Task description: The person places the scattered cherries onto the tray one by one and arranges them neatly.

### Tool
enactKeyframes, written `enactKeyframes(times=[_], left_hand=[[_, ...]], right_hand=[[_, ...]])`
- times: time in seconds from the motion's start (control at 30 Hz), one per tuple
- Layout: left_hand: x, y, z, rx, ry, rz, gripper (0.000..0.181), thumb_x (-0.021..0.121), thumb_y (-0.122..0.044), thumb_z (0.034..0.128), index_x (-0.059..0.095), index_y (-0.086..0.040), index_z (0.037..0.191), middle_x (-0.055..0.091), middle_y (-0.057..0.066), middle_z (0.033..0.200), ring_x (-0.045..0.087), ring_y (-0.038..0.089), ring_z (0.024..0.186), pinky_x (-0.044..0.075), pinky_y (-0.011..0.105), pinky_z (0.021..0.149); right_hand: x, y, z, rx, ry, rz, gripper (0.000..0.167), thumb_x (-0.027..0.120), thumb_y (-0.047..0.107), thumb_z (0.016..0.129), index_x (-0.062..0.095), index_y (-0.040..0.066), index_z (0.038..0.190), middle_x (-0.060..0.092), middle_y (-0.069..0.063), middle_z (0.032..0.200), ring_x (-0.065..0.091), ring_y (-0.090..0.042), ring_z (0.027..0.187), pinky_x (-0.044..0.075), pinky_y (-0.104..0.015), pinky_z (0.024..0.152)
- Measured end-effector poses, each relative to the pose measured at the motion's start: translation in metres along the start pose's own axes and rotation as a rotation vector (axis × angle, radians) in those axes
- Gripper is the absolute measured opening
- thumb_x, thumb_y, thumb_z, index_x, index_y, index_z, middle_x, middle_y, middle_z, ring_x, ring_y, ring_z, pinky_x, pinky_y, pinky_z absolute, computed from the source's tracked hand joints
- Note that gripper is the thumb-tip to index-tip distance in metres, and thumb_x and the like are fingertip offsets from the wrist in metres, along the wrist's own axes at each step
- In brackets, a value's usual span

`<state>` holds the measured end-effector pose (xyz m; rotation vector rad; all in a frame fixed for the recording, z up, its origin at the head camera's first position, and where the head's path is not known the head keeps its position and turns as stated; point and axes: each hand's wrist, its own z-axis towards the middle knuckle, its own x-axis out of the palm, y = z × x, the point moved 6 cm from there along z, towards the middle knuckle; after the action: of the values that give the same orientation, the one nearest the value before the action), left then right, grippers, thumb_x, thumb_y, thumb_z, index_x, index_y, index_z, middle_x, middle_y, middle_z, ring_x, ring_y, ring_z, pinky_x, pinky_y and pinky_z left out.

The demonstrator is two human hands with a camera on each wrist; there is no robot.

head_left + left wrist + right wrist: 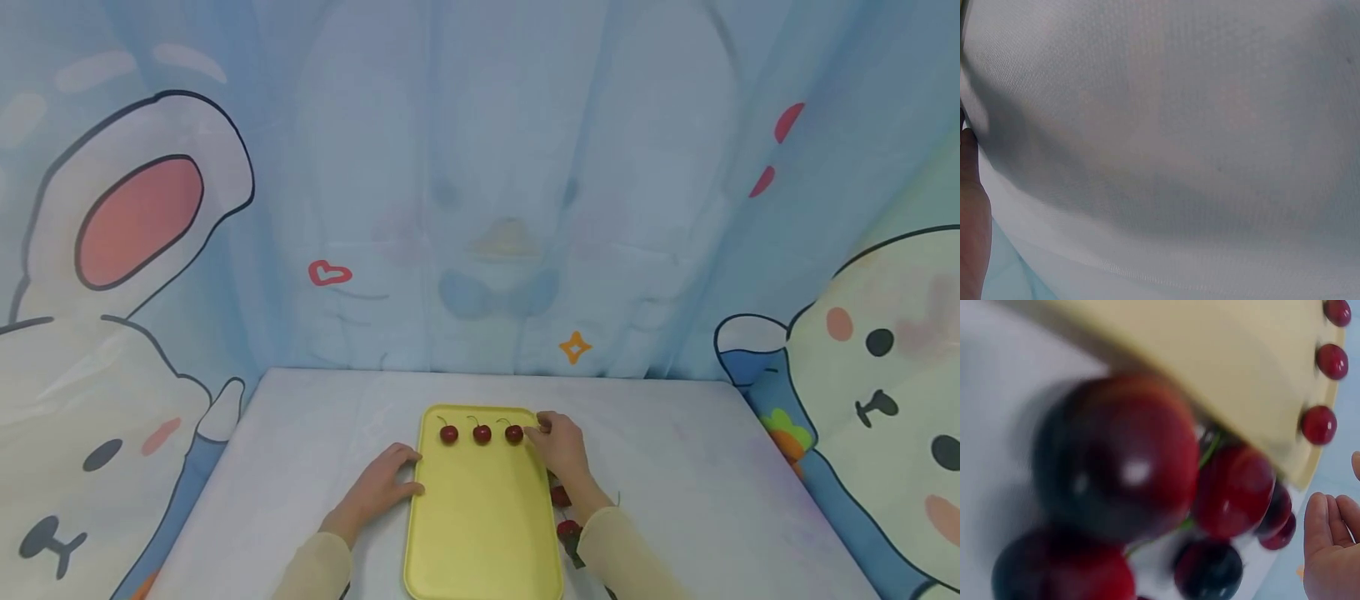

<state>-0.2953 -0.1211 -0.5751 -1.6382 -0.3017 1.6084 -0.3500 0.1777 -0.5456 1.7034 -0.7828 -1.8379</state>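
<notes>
Three cherries (482, 434) near far edge of roomy yellow tray (480, 517)

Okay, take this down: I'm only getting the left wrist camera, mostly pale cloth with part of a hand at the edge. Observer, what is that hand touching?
Observer: In the head view, the left hand rests against the left edge of a yellow tray.
Operator: Is anything on it?
Observer: Yes, three cherries sit in a row near its far end.
Operator: And where's the other hand?
Observer: The right hand is at the far right corner, beside the rightmost cherry of that row.
</notes>
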Motion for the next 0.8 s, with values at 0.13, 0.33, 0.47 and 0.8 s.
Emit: enactKeyframes(times=[0.13,0.33,0.47,0.8], left_hand=[[0.0,0.0,0.0,0.001,-0.009,0.0,0.042,0.076,-0.022,0.0853,0.061,-0.005,0.12,0.057,0.004,0.119,0.055,0.024,0.114,0.046,0.043,0.103],[-0.002,-0.003,-0.002,0.006,-0.022,0.003,0.041,0.076,-0.022,0.0849,0.061,-0.004,0.119,0.057,0.005,0.119,0.056,0.025,0.114,0.045,0.044,0.103],[-0.002,-0.003,-0.002,0.015,-0.025,0.004,0.041,0.077,-0.022,0.0847,0.061,-0.004,0.118,0.057,0.005,0.119,0.056,0.026,0.114,0.045,0.044,0.103],[0.0,-0.001,-0.001,0.024,-0.027,0.009,0.041,0.076,-0.023,0.0849,0.061,-0.005,0.119,0.057,0.004,0.118,0.056,0.024,0.112,0.047,0.042,0.102]], right_hand=[[-0.012,-0.014,0.001,0.002,-0.032,-0.013,0.044,0.068,0.021,0.092,0.059,-0.005,0.125,0.063,-0.022,0.116,0.062,-0.035,0.107,0.056,-0.046,0.087],[-0.029,-0.033,-0.002,0.088,-0.058,-0.033,0.045,0.067,0.022,0.092,0.057,-0.004,0.128,0.062,-0.023,0.121,0.061,-0.036,0.11,0.053,-0.049,0.092],[-0.034,-0.044,-0.004,0.142,-0.032,-0.063,0.048,0.065,0.022,0.093,0.053,-0.004,0.132,0.058,-0.024,0.127,0.057,-0.037,0.115,0.05,-0.051,0.097],[-0.033,-0.056,-0.002,0.151,0.034,-0.149,0.055,0.068,0.024,0.091,0.051,-0.006,0.134,0.057,-0.026,0.127,0.054,-0.039,0.117,0.048,-0.052,0.099]])
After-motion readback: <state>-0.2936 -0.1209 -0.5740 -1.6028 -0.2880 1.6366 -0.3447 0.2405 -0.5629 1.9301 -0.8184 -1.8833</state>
